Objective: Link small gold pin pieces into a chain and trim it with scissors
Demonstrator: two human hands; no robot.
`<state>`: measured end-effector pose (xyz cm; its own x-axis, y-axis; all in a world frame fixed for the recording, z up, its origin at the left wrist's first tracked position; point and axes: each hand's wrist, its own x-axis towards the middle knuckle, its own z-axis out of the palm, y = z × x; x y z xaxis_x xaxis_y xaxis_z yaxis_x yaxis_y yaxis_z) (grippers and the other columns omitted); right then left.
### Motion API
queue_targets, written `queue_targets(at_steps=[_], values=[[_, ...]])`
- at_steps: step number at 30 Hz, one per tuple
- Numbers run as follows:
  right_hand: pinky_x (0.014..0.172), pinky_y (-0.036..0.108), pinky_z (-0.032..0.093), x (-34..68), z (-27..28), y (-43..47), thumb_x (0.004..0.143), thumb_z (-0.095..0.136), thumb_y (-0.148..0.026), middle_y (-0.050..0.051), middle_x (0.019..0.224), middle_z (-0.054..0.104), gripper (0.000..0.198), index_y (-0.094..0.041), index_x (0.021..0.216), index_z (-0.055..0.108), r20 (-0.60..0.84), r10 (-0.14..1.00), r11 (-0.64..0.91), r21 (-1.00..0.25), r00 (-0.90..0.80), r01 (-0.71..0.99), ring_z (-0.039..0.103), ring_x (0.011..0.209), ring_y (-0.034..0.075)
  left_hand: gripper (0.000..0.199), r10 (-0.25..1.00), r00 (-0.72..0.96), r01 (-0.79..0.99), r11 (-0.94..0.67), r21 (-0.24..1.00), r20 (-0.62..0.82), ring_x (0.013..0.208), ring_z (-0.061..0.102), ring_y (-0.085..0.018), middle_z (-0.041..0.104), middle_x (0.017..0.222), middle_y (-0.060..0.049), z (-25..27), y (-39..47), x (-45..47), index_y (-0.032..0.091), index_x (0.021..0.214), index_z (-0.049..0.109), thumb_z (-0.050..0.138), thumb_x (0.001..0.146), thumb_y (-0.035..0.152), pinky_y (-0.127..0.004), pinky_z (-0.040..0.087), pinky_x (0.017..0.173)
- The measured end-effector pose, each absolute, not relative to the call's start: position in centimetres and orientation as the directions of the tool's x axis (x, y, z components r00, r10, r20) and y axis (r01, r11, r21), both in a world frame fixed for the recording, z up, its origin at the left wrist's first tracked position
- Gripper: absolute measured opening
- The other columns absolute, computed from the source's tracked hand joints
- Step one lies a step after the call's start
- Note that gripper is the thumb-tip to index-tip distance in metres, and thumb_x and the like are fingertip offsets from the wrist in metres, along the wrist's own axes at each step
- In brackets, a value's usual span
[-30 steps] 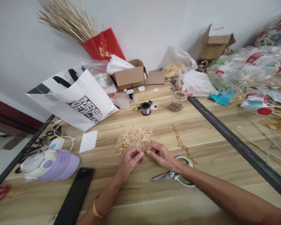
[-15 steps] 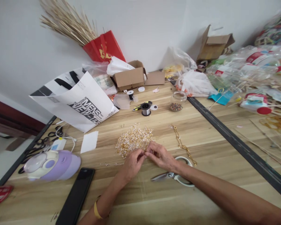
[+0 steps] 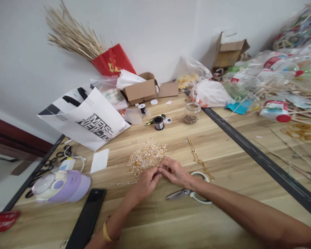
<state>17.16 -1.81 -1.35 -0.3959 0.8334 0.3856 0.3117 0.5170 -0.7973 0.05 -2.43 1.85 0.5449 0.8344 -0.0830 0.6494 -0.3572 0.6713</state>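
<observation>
My left hand [image 3: 148,180] and my right hand [image 3: 175,171] meet fingertip to fingertip at the near edge of a heap of gold and clear beaded pieces [image 3: 146,156]. Both are closed in a pinch; whatever lies between the fingers is too small to make out. Fine pale threads run down over the wood below them. A short beaded strand [image 3: 120,183] lies left of my left hand. White-handled scissors [image 3: 180,194] rest partly under my right forearm. Beyond that forearm lies a gold chain [image 3: 195,155].
A black phone [image 3: 89,214] and a purple-and-white bottle [image 3: 72,186] lie at left, near a white paper bag [image 3: 90,121]. Farther back stand a wire spool [image 3: 159,123], a jar of beads [image 3: 191,113] and a cardboard box [image 3: 141,91]. Plastic bottles [image 3: 274,110] crowd the right.
The view has shifted and tilted slightly, so the things on the table sit a little differently in the picture. Both hands stay pinched together at the heap.
</observation>
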Motion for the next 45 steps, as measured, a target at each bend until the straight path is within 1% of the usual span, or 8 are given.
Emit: queue_targets(at_steps=[11, 14, 16, 18, 23, 30, 38, 45], values=[[0.064, 0.025, 0.041, 17.2, -1.3, -1.8, 0.088, 0.051, -0.021, 0.001, 0.074, 0.052, 0.012, -0.017, 0.077, 0.053, 0.418, 0.815, 0.544, -0.790, -0.403, 0.282, 0.050, 0.070, 0.014, 0.018, 0.872, 0.488, 0.581, -0.304, 0.755, -0.025, 0.056, 0.044, -0.013, 0.053, 0.059, 0.000, 1.2, -1.9, 0.9, 0.015, 0.064, 0.052, 0.048, 0.080, 0.022, -0.023, 0.033, 0.055], [0.065, 0.026, 0.044, 17.3, -1.3, -2.0, 0.088, 0.049, -0.019, 0.005, 0.090, 0.053, 0.005, -0.018, 0.091, 0.054, 0.455, 0.823, 0.547, -0.796, -0.339, 0.259, 0.051, 0.072, 0.014, 0.021, 0.879, 0.471, 0.475, -0.177, 0.862, -0.078, 0.056, 0.049, -0.013, 0.054, 0.059, 0.000, 0.8, -1.8, 0.8, 0.015, 0.065, 0.053, 0.049, 0.081, 0.027, -0.023, 0.038, 0.056], [0.064, 0.026, 0.045, 17.4, -1.3, -2.1, 0.089, 0.047, -0.017, 0.008, 0.103, 0.050, 0.014, -0.018, 0.102, 0.052, 0.487, 0.837, 0.542, -0.800, -0.249, 0.258, 0.052, 0.071, 0.012, 0.025, 0.873, 0.463, 0.374, -0.036, 0.927, -0.153, 0.056, 0.053, -0.013, 0.056, 0.058, 0.000, 0.7, -1.7, 0.7, 0.015, 0.067, 0.053, 0.050, 0.082, 0.034, -0.024, 0.042, 0.056], [0.065, 0.027, 0.046, 17.4, -1.3, -2.2, 0.089, 0.045, -0.014, 0.009, 0.105, 0.049, 0.018, -0.019, 0.105, 0.051, 0.520, 0.831, 0.557, -0.786, -0.200, 0.268, 0.053, 0.073, 0.013, 0.029, 0.866, 0.460, 0.287, 0.064, 0.956, -0.196, 0.055, 0.055, -0.013, 0.057, 0.058, 0.000, 0.7, -1.6, 0.5, 0.014, 0.067, 0.053, 0.052, 0.081, 0.039, -0.024, 0.044, 0.056], [0.077, 0.031, 0.048, 17.4, -1.4, -2.0, 0.088, 0.044, -0.010, 0.009, 0.103, 0.054, 0.025, -0.021, 0.108, 0.053, 0.546, 0.774, 0.627, -0.728, -0.319, 0.277, 0.054, 0.095, 0.019, 0.032, 0.879, 0.436, 0.184, 0.122, 0.975, -0.193, 0.053, 0.056, -0.011, 0.060, 0.059, -0.001, 1.1, -1.3, 0.0, 0.013, 0.065, 0.055, 0.056, 0.080, 0.041, -0.023, 0.045, 0.056], [0.079, 0.032, 0.050, 17.4, -1.8, -1.9, 0.088, 0.045, -0.010, 0.009, 0.109, 0.052, 0.033, -0.024, 0.117, 0.053, 0.464, 0.795, 0.594, -0.727, -0.390, 0.346, 0.056, 0.092, 0.018, 0.033, 0.883, 0.424, 0.162, 0.146, 0.976, -0.203, 0.053, 0.055, -0.011, 0.060, 0.059, -0.002, 0.8, -1.3, 0.0, 0.012, 0.065, 0.057, 0.058, 0.078, 0.042, -0.022, 0.044, 0.055], [0.075, 0.029, 0.049, 17.4, -1.8, -1.8, 0.089, 0.048, -0.016, 0.008, 0.103, 0.054, 0.012, -0.020, 0.092, 0.059, 0.437, 0.819, 0.560, -0.748, -0.371, 0.355, 0.057, 0.085, 0.016, 0.035, 0.879, 0.432, 0.168, 0.141, 0.976, -0.201, 0.054, 0.056, -0.011, 0.062, 0.059, -0.003, 0.8, -1.4, -0.1, 0.012, 0.064, 0.059, 0.058, 0.079, 0.043, -0.022, 0.045, 0.055], [0.066, 0.027, 0.045, 17.3, -1.3, -1.9, 0.090, 0.047, -0.018, 0.005, 0.080, 0.058, 0.012, -0.019, 0.085, 0.058, 0.444, 0.815, 0.563, -0.759, -0.373, 0.327, 0.055, 0.074, 0.015, 0.032, 0.915, 0.354, 0.169, 0.143, 0.975, -0.195, 0.055, 0.058, -0.012, 0.063, 0.060, -0.002, 0.9, -1.5, -0.1, 0.012, 0.067, 0.062, 0.059, 0.079, 0.041, -0.023, 0.046, 0.056]])
